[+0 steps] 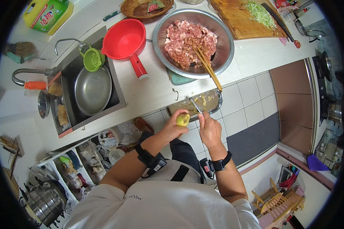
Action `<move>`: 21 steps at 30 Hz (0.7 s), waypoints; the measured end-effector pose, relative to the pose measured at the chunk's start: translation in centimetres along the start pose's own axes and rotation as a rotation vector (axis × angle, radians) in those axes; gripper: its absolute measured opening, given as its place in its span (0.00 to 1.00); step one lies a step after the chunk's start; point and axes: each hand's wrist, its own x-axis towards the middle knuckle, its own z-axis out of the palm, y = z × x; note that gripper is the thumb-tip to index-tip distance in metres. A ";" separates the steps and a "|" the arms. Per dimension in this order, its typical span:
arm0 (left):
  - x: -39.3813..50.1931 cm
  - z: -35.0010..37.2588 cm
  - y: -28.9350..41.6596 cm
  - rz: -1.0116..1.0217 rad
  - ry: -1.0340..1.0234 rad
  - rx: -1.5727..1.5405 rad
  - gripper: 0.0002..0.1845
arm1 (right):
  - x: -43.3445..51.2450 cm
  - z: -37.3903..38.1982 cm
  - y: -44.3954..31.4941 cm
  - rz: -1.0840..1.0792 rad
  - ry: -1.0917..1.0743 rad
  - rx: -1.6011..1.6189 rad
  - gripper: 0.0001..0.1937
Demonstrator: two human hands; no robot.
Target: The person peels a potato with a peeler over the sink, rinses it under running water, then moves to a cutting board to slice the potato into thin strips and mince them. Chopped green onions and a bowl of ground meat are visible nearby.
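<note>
My left hand (pixel 172 126) grips a partly peeled, yellowish root or vegetable (pixel 183 120), which may be ginger or a potato. My right hand (pixel 210 128) holds a metal peeler or small knife (pixel 195 106), its exact kind unclear, pointing up and left beside the vegetable. Below the counter edge, under both hands, a bin or tray (pixel 220 104) with a plastic liner contains pale peelings. On the counter ahead stands a large steel bowl (pixel 157 48) of minced meat (pixel 186 40), with wooden chopsticks (pixel 207 68) leaning on its rim. A green cloth (pixel 179 78) lies partly beneath the bowl.
A red plastic ladle (pixel 124 37) and a wicker basket (pixel 132 11) are left of the bowl. The sink (pixel 119 98) holds a metal pan (pixel 93 88) and green strainer (pixel 92 59). At the right, a cutting board (pixel 235 25) bears chopped greens (pixel 262 17) and a dark knife (pixel 278 21).
</note>
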 end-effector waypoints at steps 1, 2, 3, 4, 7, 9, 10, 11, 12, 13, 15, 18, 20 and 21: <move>0.1 -0.2 0.2 0.012 0.002 -0.057 0.36 | -0.1 -0.1 0.2 -0.014 0.002 0.037 0.13; 0.1 -0.5 0.5 0.024 0.009 -0.112 0.35 | -0.2 -0.2 0.3 -0.029 0.000 0.079 0.13; 0.3 -0.7 0.8 0.031 0.014 -0.085 0.36 | -0.3 -0.3 0.4 -0.047 -0.010 0.132 0.13; 0.5 -0.9 1.2 0.036 0.017 -0.055 0.36 | -0.4 -0.5 0.4 -0.084 -0.017 0.125 0.13; 0.8 -1.0 1.5 0.047 0.074 0.065 0.37 | -0.7 -0.9 0.0 -0.178 -0.057 0.121 0.13; 0.9 -1.1 1.4 0.018 0.096 0.091 0.38 | -1.1 -1.1 -0.5 -0.211 -0.111 0.119 0.13; 1.1 -1.1 1.4 -0.011 0.086 0.078 0.38 | -1.2 -1.2 -0.8 -0.233 -0.161 0.056 0.14; 1.2 -1.1 1.4 -0.042 0.090 0.082 0.37 | -1.3 -1.2 -1.0 -0.257 -0.169 0.059 0.14; 1.2 -1.2 1.5 -0.036 0.074 0.066 0.37 | -1.4 -1.2 -1.1 -0.265 -0.188 0.045 0.15; 1.3 -1.2 1.4 -0.034 0.071 0.065 0.36 | -1.4 -1.1 -1.2 -0.281 -0.210 0.032 0.15; 1.2 -1.2 1.5 -0.030 0.049 0.061 0.34 | -1.3 -0.9 -1.2 -0.264 -0.198 0.014 0.16; 1.1 -1.2 1.5 -0.049 0.025 0.057 0.33 | -1.0 -0.3 -1.0 -0.219 -0.179 -0.008 0.17; 1.2 -1.2 1.6 -0.067 0.056 0.062 0.34 | -0.9 0.2 -1.0 -0.195 -0.150 -0.003 0.17; 1.3 -1.2 1.6 -0.071 0.067 0.086 0.34 | -0.9 0.4 -1.0 -0.174 -0.177 0.003 0.17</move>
